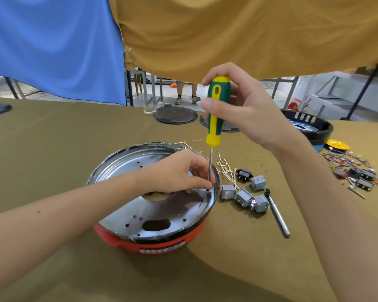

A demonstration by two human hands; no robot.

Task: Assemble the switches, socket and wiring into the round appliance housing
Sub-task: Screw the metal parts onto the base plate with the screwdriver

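Right hand (238, 105) grips upright screwdriver (215, 112); left hand (179, 173) pinches at its tip inside housing (153, 216), screw itself indiscernible.

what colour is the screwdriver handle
Green and yellow; the screwdriver handle shows clearly in the head view, gripped by the right hand.

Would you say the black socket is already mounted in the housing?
No, the black socket lies loose on the table, right of the housing.
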